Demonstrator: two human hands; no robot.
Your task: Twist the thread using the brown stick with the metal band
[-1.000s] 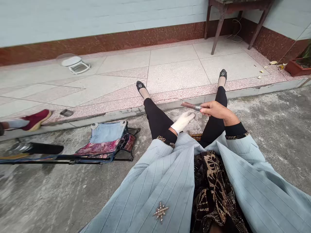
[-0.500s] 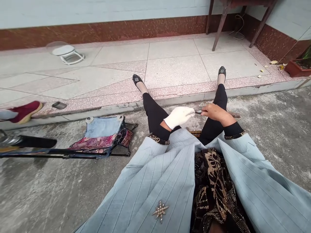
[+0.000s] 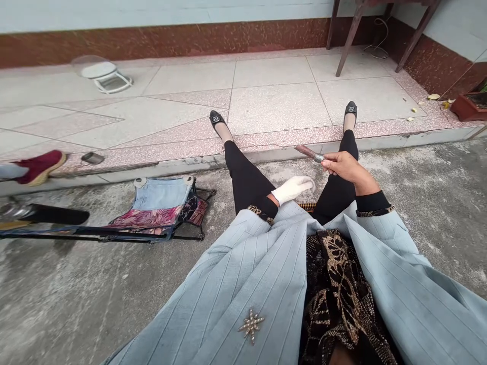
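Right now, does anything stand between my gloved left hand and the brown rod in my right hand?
No, nothing visible: the white-gloved left hand is apart from the brown rod, which the bare right hand holds.

Brown rod point(image 3: 309, 152) in the right hand point(image 3: 342, 168): near end hidden behind the fingers point(image 3: 329, 163), metal band too small to read. Left hand point(image 3: 292, 189) is inside a white glove point(image 3: 292, 188), finger position unreadable, can't tell if it holds anything. Patterned strip point(image 3: 307, 206) mostly hidden by the pale blue jacket point(image 3: 243, 284). Cut off: red shoe point(image 3: 40, 166) and its leg at left edge, black handle point(image 3: 57, 215) at left edge, wooden table point(image 3: 348, 30) top, terracotta planter point(image 3: 470, 107) at right edge. Small metal tin point(image 3: 92, 158) too small to identify.
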